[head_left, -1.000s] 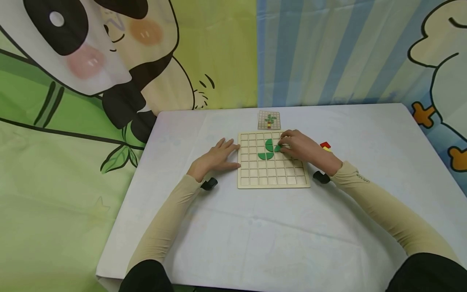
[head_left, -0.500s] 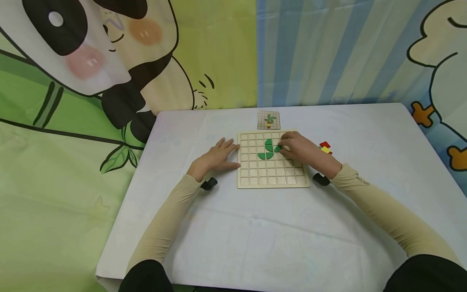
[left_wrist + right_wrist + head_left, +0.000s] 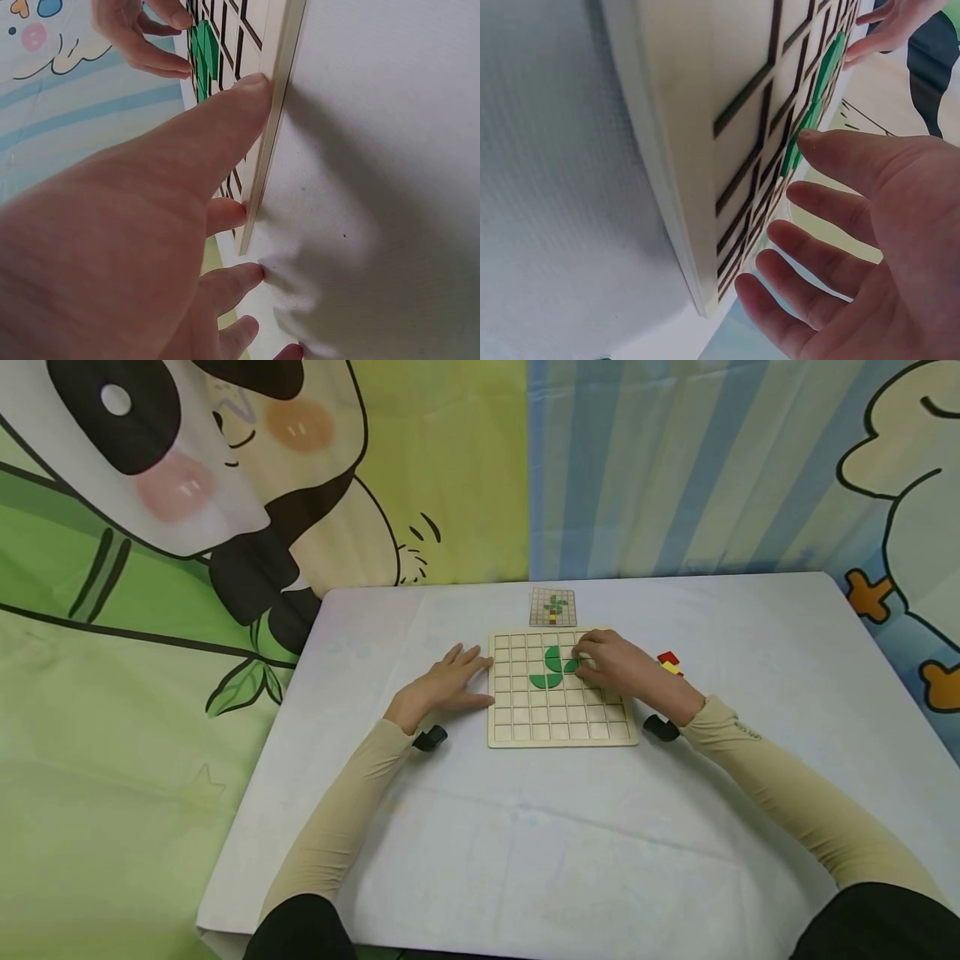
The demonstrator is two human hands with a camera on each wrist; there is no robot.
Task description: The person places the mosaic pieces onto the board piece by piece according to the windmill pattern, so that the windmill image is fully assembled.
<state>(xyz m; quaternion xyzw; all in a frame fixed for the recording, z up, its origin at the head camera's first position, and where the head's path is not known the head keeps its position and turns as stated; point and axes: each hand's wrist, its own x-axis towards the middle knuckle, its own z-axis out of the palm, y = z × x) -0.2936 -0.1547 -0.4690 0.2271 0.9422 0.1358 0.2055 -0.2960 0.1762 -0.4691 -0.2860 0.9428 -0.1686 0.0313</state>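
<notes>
On the table lies a square wooden grid board (image 3: 521,714) bearing several green quarter-circle pieces (image 3: 552,658). My right hand (image 3: 618,662) is over the board's upper right part. Its thumb and index finger pinch a green quarter-circle piece (image 3: 791,156) low on the grid; the fingers partly hide it in the head view. My left hand (image 3: 442,687) spreads beside the board's left edge. Its thumb (image 3: 251,94) rests on that edge, one finger touches it, and the other fingers lie on the cloth.
Behind the board lies a small pattern card (image 3: 540,618) printed with a green, yellow and red figure on a grid. Loose red and yellow pieces (image 3: 668,657) lie to the right, partly behind my right wrist. A white cloth (image 3: 525,843) covers the table.
My right hand has shifted only very slightly at the same green piece. The left hand and the board stay where they were.
</notes>
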